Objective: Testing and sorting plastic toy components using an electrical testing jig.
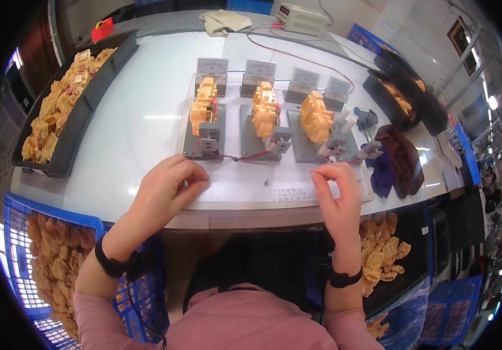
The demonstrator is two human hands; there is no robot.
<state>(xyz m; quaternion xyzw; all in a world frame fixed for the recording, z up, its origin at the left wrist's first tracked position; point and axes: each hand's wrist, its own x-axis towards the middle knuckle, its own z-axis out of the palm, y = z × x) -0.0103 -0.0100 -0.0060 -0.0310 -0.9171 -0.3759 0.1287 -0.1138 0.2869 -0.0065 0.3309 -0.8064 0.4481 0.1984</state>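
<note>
My left hand (pixel 172 184) rests near the table's front edge, loosely curled, a small gap between thumb and fingers. Nothing shows in it. Farther right, my right hand (pixel 339 189) curves the same way, thumb and forefinger slightly apart, also holding nothing visible. Beyond the hands, three yellow plastic gear housings sit on grey fixtures: a left one (pixel 204 107), a middle one (pixel 264 109) and a right one (pixel 316 119). A grey clamp block (pixel 209 140) stands before the left housing, just past my left fingertips. A fourth fixture (pixel 350 137) at the right carries white posts.
Several analog panel meters (pixel 212 68) stand behind the fixtures, with red wiring. A black bin (pixel 79 128) of yellow parts is at the left. Dark cloths (pixel 399 160) lie at the right. Below the edge are a blue crate (pixel 58 210) and more yellow parts (pixel 382 254). A power supply (pixel 302 20) stands behind.
</note>
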